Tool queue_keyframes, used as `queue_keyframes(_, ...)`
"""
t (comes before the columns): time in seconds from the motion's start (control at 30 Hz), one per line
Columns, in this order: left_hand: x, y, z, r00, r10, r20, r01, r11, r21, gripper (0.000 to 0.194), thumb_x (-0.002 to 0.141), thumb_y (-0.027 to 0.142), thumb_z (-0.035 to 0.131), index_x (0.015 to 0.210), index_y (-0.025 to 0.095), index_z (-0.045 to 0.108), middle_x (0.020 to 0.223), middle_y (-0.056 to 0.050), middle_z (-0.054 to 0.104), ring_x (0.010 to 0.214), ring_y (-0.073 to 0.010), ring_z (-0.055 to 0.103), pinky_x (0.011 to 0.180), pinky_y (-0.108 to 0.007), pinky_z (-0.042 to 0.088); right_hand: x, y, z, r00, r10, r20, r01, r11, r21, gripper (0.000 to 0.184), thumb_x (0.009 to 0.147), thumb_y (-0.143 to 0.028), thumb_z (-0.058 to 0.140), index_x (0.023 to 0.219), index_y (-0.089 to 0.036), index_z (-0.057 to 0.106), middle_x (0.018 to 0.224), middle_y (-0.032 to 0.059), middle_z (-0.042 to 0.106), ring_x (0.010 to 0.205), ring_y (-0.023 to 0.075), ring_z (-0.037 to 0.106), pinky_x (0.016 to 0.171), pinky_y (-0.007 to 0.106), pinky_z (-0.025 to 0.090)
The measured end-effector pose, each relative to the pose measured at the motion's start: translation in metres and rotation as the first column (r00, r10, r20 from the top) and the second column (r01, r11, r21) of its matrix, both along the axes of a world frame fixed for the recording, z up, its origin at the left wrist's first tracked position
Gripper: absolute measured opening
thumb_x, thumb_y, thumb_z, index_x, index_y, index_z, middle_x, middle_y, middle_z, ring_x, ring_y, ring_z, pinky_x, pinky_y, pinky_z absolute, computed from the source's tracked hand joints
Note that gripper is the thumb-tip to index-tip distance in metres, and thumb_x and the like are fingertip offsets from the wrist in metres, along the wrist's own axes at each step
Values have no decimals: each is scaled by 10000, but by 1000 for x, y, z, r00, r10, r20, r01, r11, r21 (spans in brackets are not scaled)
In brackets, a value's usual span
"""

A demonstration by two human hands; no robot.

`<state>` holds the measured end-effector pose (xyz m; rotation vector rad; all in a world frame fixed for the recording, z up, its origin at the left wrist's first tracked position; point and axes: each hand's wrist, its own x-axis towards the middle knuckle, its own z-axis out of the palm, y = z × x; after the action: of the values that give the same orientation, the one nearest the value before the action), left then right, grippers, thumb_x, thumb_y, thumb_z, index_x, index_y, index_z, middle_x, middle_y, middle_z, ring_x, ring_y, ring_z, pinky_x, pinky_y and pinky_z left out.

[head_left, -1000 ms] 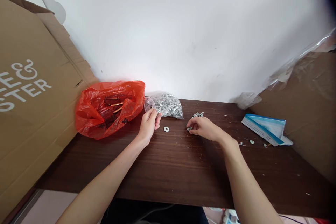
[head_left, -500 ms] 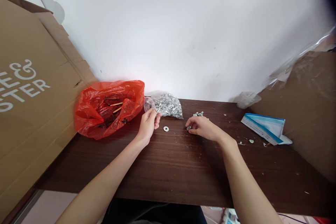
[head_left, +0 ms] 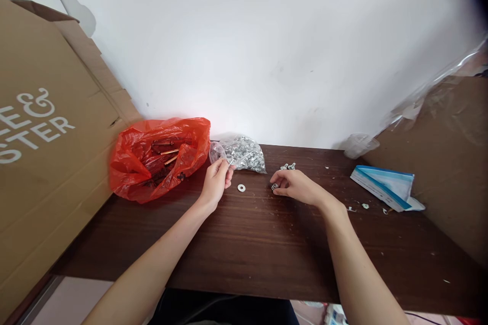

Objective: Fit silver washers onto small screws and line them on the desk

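Observation:
Above the dark table, my left hand [head_left: 216, 181] is closed in a pinch, with a thin shiny metal piece [head_left: 231, 162] sticking out past the fingertips; its exact kind is too small to tell. A clear plastic bag of small metal hardware [head_left: 246, 153] lies just behind that hand. One flat washer [head_left: 241, 188] rests on the tabletop between the hands. My right hand [head_left: 293, 184] has its thumb and fingers closed round small metal rings [head_left: 274, 186] at table level. Behind its knuckles lie several small metal fasteners [head_left: 288, 166], partly hidden.
An open red plastic bag [head_left: 160, 157] holding long metal pieces stands at left, against a cardboard box [head_left: 49, 152]. To the right lie a blue-and-white packet [head_left: 383, 186], a clear plastic cup [head_left: 359, 145] and white scraps [head_left: 365, 206]. A second box [head_left: 450, 162] bounds the right side.
Almost nothing differs. Both hands keep their places and grips; the whole view has shifted very slightly.

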<state>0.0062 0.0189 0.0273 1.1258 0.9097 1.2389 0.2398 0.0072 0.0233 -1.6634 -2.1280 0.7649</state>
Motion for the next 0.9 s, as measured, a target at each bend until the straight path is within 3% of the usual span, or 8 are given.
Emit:
queue_keyframes(0.1,0,-1,0,999,-17,-50,18,999,32,300,800,391,533,635,170,414,550,41,418,479,-54,357,407,-156,233,-1,-2,5,1000,-17,-16,19,989,145,137,767,-269,619,875,-187,642,782,33,671,682,171,602,631,291,455)
queue_keyframes(0.2,1,-3,1,993,-56,-102,63,996,69,269,819,387,513,686,157,474,587,35,443,465,-46,349,406,-164,241,-9,-6,14,993,-55,-102,89,925,369,182,835,-303,552,952,-194,639,864,49,673,699,168,582,632,294,445)
queue_keyframes(0.27,1,-3,0,986,-82,-142,97,990,103,251,834,378,499,722,152,498,605,33,453,461,-47,352,406,-172,249,-19,-9,19,977,-45,-206,133,891,433,202,860,-333,528,960,-195,637,862,52,666,716,169,580,610,285,445)
queue_keyframes(0.37,1,-4,-3,968,-110,-225,148,977,157,230,849,364,488,763,152,511,622,30,477,472,-51,374,421,-180,272,-38,-13,21,941,47,-334,104,901,421,249,870,-369,530,1030,-197,612,940,68,654,754,169,586,643,295,472)
queue_keyframes(0.53,1,-4,-6,919,-155,-364,244,946,213,202,854,335,489,845,149,565,661,21,526,494,-56,399,474,-190,328,-61,-16,14,898,195,-395,-11,906,423,280,856,-364,575,1085,-205,602,920,57,627,768,160,582,646,284,481)
queue_keyframes(0.77,0,-6,-5,890,-178,-420,290,932,220,200,845,327,510,823,147,595,693,1,574,550,-74,461,503,-190,368,-64,-17,13,900,199,-389,7,883,469,196,850,-330,593,993,-206,645,832,33,612,710,146,575,639,273,473)
queue_keyframes(0.9,-1,-3,-5,905,-147,-399,255,939,233,202,831,329,538,839,141,613,728,-21,618,525,-68,462,475,-189,362,-58,-16,13,909,146,-390,66,875,480,213,855,-333,580,1008,-202,648,830,38,608,722,150,574,652,275,482)
